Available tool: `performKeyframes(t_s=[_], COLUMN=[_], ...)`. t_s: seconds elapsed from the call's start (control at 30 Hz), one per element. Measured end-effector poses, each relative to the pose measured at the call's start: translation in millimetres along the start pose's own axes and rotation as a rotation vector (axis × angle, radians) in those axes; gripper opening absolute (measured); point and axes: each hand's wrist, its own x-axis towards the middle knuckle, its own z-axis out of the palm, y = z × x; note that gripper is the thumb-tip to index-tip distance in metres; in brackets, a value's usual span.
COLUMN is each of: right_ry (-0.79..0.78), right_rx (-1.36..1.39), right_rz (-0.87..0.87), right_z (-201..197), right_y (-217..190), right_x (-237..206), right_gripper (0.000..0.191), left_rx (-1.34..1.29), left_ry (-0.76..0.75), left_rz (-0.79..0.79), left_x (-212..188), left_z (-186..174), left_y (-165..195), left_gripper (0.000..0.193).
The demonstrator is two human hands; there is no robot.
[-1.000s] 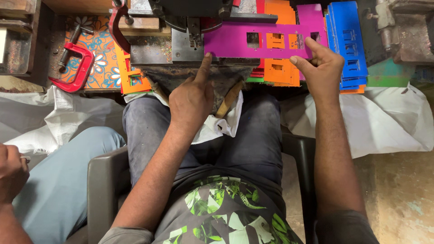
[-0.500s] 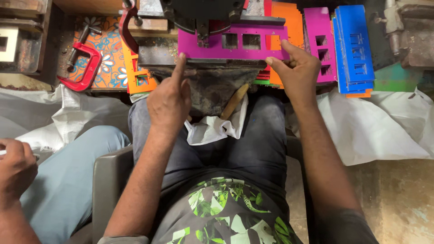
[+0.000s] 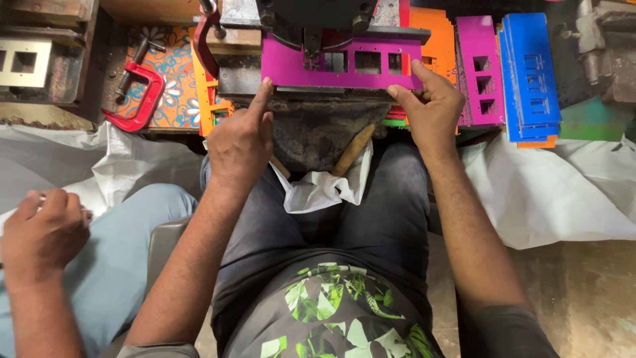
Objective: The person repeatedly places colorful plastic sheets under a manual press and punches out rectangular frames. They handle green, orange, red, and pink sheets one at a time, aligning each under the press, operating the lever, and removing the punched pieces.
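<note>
A magenta plastic plate (image 3: 291, 66) with rectangular cut-outs lies flat under the black head of a press (image 3: 317, 14). My right hand (image 3: 430, 106) pinches the plate's right end between thumb and fingers. My left hand (image 3: 242, 142) has its index finger stretched out, the tip touching the plate's lower left edge; the other fingers are curled. Below the press hangs a dark worn cloth (image 3: 318, 136), with a wooden handle (image 3: 351, 151) and a white rag (image 3: 324, 189) on my lap.
Stacks of magenta (image 3: 480, 69), blue (image 3: 530, 76) and orange (image 3: 430, 30) punched plates stand to the right. A red C-clamp (image 3: 142, 99) lies at the left on a flowered surface. Another person's hand (image 3: 43, 232) and light-blue trouser leg are at lower left. White sheeting (image 3: 563, 192) covers both sides.
The magenta plate has slid left under the press head. Both my hands moved left with it, the left index finger staying at its left edge.
</note>
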Motion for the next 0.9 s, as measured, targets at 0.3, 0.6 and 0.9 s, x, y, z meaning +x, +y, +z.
performKeyframes(t_s=[0.3, 0.6, 0.9], right_ry=[0.035, 0.038, 0.016], right_rx=[-0.025, -0.036, -0.009], right_rz=[-0.101, -0.139, -0.132], right_z=[3.3, 4.1, 4.1], right_y=[10.4, 16.5, 17.5], right_x=[-7.7, -6.9, -7.5], right_gripper=[0.046, 0.045, 0.042], left_rx=[-0.008, 0.01, 0.011], left_ry=[-0.006, -0.036, -0.017], left_rz=[0.042, 0.031, 0.036], left_x=[-8.1, -8.0, -7.4], left_z=[12.0, 13.3, 11.6], left_y=[-3.8, -3.4, -4.5], left_gripper=[0.071, 0.073, 0.07])
